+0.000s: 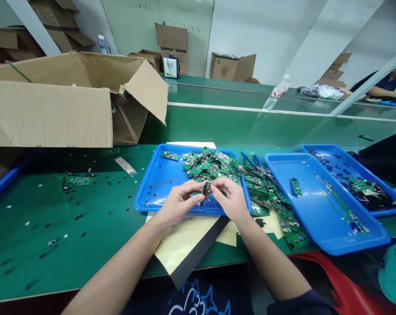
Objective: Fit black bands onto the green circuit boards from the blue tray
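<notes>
Over the front of a blue tray [166,186], both my hands meet at a small circuit board [205,188] seen nearly edge-on. My left hand [183,199] pinches it between thumb and fingers. From the other side, the fingertips of my right hand [229,197] are closed at the board's edge; whether they grip the board or a small part on it is hidden. Behind my fingers lies a heap of green circuit boards [214,162] in the tray. More boards [258,188] spill over the table to the right of it.
Blue-handled pliers [252,159] lie among the spilled boards. At right stand two more blue trays [319,210] [386,192], holding boards and dark bits. A large open cardboard box [50,113] stands left. Yellow sheets [181,240] stick out under my tray. A bottle [276,92] stands on the back ledge.
</notes>
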A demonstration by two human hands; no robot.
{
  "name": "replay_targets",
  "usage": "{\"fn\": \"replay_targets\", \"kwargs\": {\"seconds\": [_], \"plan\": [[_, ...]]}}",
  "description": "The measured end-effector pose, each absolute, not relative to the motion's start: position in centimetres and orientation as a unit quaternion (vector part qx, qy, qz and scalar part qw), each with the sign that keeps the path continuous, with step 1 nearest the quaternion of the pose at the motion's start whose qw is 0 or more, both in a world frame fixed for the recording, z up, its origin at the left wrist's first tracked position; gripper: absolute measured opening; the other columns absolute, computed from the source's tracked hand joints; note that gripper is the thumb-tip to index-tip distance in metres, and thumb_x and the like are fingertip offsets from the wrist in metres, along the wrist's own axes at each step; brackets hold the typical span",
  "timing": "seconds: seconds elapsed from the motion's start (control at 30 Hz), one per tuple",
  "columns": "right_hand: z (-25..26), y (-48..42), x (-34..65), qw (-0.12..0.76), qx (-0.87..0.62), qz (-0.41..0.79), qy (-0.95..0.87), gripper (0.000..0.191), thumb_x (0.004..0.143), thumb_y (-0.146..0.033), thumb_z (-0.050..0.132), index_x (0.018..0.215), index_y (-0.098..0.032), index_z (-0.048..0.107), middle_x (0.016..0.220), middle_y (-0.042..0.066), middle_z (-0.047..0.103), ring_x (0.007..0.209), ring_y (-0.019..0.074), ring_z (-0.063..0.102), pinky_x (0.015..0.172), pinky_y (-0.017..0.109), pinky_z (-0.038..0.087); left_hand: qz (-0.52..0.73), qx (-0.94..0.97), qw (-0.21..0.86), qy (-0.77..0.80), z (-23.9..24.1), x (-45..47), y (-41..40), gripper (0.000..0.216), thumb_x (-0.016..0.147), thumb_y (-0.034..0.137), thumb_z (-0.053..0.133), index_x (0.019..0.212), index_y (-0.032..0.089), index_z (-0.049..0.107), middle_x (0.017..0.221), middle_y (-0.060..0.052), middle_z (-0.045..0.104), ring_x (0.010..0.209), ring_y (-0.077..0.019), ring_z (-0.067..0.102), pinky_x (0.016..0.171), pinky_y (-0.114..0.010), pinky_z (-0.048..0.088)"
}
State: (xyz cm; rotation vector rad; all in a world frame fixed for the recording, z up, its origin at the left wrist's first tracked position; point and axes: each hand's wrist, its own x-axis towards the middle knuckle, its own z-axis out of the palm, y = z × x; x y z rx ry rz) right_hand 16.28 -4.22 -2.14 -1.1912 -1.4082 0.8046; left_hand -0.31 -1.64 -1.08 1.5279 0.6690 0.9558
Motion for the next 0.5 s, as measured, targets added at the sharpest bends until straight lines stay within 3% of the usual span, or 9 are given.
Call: {"fn": "replay_targets", "kwargs": {"seconds": [0.33, 0.43, 0.5], "plan": [[-1.7, -4.4, 16.6, 0.574, -0.487, 0.136, -0.644, 0.008, 0.084, -0.019, 0.053, 0.081, -0.023, 0.057, 0.084, 0.005, 0.062, 0.085, 0.0207, 0.061, 0.080, 0.038, 0.050, 0.361, 0.673, 0.581, 0.282, -1.7, -0.4, -1.4, 0.028, 0.078, 0.038, 0.068, 0.095, 0.017, 0.073, 0.080, -0.006, 0.066, 0.074, -0.0168, 0.059, 0.069, -0.030, 0.048], [-1.9, -4.3, 16.7, 0.611, -0.475, 0.169, -0.611, 0.022, 0.084, -0.019, 0.054, 0.105, -0.024, 0.056, 0.113, 0.010, 0.058, 0.096, 0.0206, 0.061, 0.085, 0.039, 0.051, 0.373, 0.682, 0.561, 0.283, -2.1, -0.4, -1.4, 0.029, 0.077, 0.036, 0.069, 0.099, 0.017, 0.071, 0.085, -0.007, 0.066, 0.079, -0.0180, 0.061, 0.073, -0.032, 0.050], [-2.0, -4.3, 16.9, 0.632, -0.486, 0.225, -0.560, 0.031, 0.084, -0.022, 0.055, 0.115, -0.024, 0.051, 0.117, 0.011, 0.057, 0.095, 0.0197, 0.062, 0.084, 0.038, 0.052, 0.400, 0.686, 0.533, 0.293, -2.3, -0.3, -1.4, 0.028, 0.079, 0.033, 0.068, 0.102, 0.017, 0.070, 0.090, -0.008, 0.065, 0.083, -0.0181, 0.061, 0.076, -0.032, 0.050]]}}
